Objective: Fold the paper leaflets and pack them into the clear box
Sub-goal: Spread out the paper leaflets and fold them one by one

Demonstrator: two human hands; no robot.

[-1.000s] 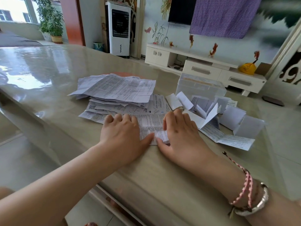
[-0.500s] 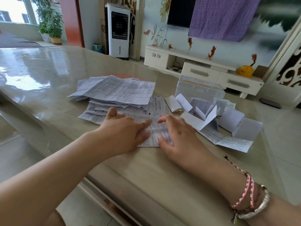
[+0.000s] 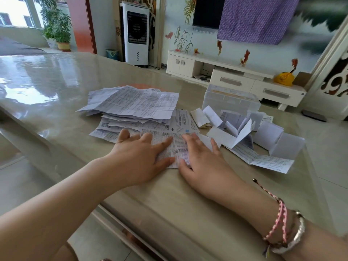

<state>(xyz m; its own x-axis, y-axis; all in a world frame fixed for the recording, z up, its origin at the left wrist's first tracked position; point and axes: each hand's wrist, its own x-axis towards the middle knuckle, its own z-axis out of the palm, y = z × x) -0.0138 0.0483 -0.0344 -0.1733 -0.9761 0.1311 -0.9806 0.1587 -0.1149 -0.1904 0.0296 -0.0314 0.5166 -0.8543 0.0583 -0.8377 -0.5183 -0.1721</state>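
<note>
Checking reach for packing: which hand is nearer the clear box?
Right. The right hand presses the leaflet below and left of the clear box; the left hand lies farther left on the same leaflet.

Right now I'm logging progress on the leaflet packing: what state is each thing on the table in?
Left hand: open, flat on the leaflet.
Right hand: open, flat on the leaflet.
Printed white paper leaflet under the hands: pressed flat on the table.
Pile of unfolded white leaflets: loose, unfolded.
Folded white leaflets: lying outside the box.
Clear plastic box: upright; contents unclear.
</note>
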